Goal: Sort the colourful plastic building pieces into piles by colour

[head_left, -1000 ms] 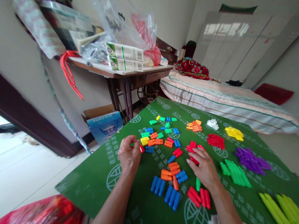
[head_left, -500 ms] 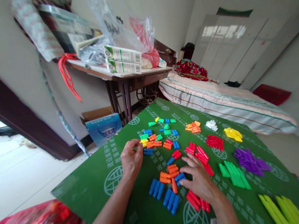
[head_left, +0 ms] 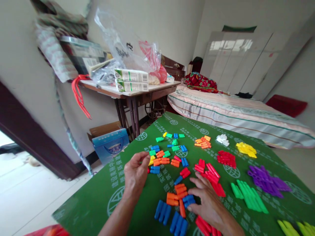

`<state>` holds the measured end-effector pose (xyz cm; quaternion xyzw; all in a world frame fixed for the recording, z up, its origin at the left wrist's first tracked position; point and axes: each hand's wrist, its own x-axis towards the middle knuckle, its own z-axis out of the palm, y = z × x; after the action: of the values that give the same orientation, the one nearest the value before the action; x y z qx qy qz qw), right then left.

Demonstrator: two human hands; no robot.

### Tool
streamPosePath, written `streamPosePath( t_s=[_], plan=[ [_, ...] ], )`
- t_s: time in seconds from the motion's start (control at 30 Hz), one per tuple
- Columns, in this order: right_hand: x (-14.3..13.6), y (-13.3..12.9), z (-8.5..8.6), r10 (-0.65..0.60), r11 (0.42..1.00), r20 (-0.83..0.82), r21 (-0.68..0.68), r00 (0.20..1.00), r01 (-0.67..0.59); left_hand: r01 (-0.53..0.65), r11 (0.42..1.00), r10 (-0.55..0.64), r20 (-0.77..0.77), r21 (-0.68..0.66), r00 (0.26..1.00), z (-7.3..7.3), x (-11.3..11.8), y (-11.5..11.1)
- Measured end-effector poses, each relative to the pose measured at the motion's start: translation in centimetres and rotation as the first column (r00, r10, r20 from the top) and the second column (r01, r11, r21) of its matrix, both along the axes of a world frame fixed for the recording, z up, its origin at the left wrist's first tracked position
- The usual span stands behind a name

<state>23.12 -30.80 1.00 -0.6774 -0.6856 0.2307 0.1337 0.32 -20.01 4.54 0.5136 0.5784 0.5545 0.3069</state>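
Note:
My left hand (head_left: 136, 170) is closed, its thumb and fingertips pinched together beside a yellow plastic peg block (head_left: 152, 160). Whatever the pinch holds is hidden; a bit of red (head_left: 148, 170) shows just below the fingers. A blue peg block (head_left: 155, 169) lies to the right of that. Nearer me, my right hand (head_left: 208, 201) hovers low with its fingers apart. Its thumb and index finger are at a blue block (head_left: 189, 200), which sits against orange blocks (head_left: 180, 190). Red blocks (head_left: 213, 177) lie beyond its knuckles, and more red ones (head_left: 205, 226) are under its wrist.
The green table (head_left: 83, 209) carries colour-sorted piles: orange (head_left: 203, 142), white (head_left: 222, 140), yellow (head_left: 246, 149), purple (head_left: 267, 180) and long green pieces (head_left: 249, 195). Blue blocks (head_left: 162, 212) lie at the front. Behind stand a cluttered desk (head_left: 137, 95), a blue box (head_left: 110, 146) and a bed (head_left: 233, 111).
The view has tilted upward, so the table appears lower. A bit of red now shows below my left fingers. My right hand stays at the blue block with its fingers apart.

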Motion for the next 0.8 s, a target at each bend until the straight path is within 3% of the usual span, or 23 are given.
streamPosePath(
  t_s=[0.1, 0.2, 0.37, 0.5, 0.67, 0.8],
  plan=[
    [0.1, 0.2, -0.4, 0.001, 1.0, -0.025, 0.026, 1.0, -0.001, -0.002, 1.0, 0.001, 0.052, 0.019, 0.999, 1.6, 0.1, 1.1],
    [0.3, 0.3, -0.8, 0.004, 0.999, -0.027, 0.054, 1.0, -0.003, -0.025, 0.999, 0.026, -0.021, 0.043, 0.999, 1.9, -0.4, 3.7],
    [0.4, 0.1, -1.1, 0.003, 0.989, -0.02, 0.146, 1.0, 0.0, -0.017, 1.0, 0.018, -0.289, 0.008, 0.957, -0.9, -2.3, 9.0],
    [0.6, 0.2, -1.4, -0.002, 0.981, -0.022, 0.191, 1.0, 0.006, 0.048, 0.999, -0.053, -0.361, -0.023, 0.931, -2.8, -3.3, 11.6],
    [1.4, 1.1, -2.2, -0.112, 0.945, 0.021, 0.311, 0.994, 0.1, 0.13, 0.991, -0.133, -0.403, -0.035, 0.905, -3.6, -2.9, 13.8],
    [1.9, 2.9, -1.6, -0.216, 0.886, 0.047, 0.429, 0.975, 0.175, 0.145, 0.988, -0.153, -0.441, -0.052, 0.884, -4.1, -2.2, 15.2]
  ],
)
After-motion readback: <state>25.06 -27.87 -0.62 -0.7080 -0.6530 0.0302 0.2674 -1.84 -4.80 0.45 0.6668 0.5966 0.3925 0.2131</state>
